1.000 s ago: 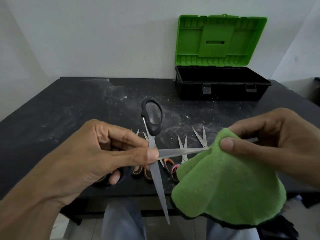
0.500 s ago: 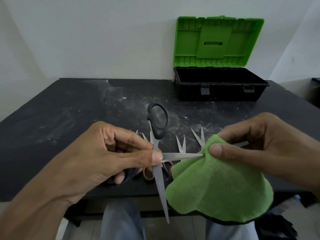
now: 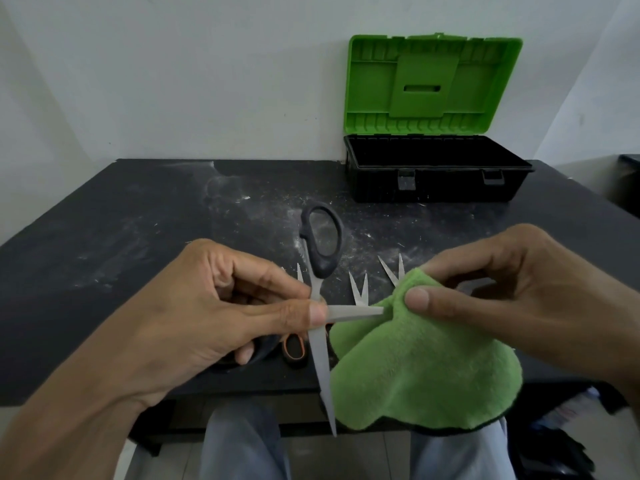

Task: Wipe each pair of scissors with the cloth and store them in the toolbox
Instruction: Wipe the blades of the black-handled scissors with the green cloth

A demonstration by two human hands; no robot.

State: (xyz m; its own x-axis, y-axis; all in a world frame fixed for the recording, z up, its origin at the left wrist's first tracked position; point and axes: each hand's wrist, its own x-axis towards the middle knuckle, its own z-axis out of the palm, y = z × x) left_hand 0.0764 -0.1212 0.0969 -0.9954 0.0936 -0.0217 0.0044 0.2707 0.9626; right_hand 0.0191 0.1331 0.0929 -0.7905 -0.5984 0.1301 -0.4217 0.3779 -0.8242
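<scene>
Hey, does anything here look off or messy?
The table is smeared with whitish dust and specks around its middle. The black-handled scissors in the left hand are spread wide, one bare blade pointing toward the person's lap.

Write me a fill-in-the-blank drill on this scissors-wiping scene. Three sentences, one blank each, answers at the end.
1. The left hand holds scissors whose handles are ____ in colour.
2. The right hand pinches a green ____ round one blade of those scissors.
3. At the back of the table, the toolbox has its green lid standing ____, not shut.

Missing words: black; cloth; open.
</scene>
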